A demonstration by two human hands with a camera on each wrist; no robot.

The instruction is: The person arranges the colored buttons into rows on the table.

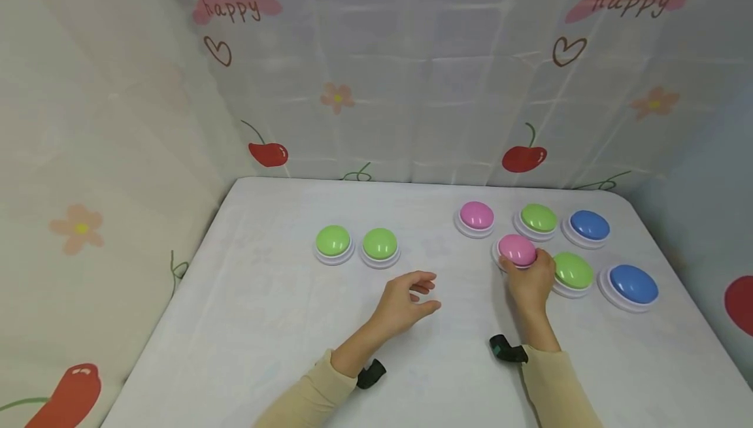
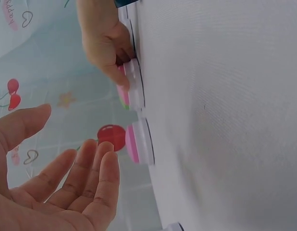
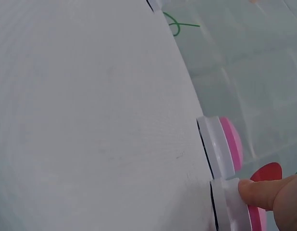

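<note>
My right hand (image 1: 531, 282) grips a pink dome button with a white base (image 1: 516, 249), thumb on its near left side and fingers round the right. In the right wrist view, the thumb (image 3: 266, 193) presses against the white rim of that button (image 3: 232, 204). A second pink button (image 1: 476, 215) stands just behind it, and a green button (image 1: 572, 270) sits right beside the hand. My left hand (image 1: 404, 304) hovers over the middle of the table, fingers loosely bent, thumb apart, holding nothing.
Two green buttons (image 1: 332, 240) stand side by side left of centre. At the right are another green button (image 1: 538, 217) and two blue buttons (image 1: 633, 284). The white table (image 1: 247, 323) ends against a printed curtain (image 1: 412, 88) at the back.
</note>
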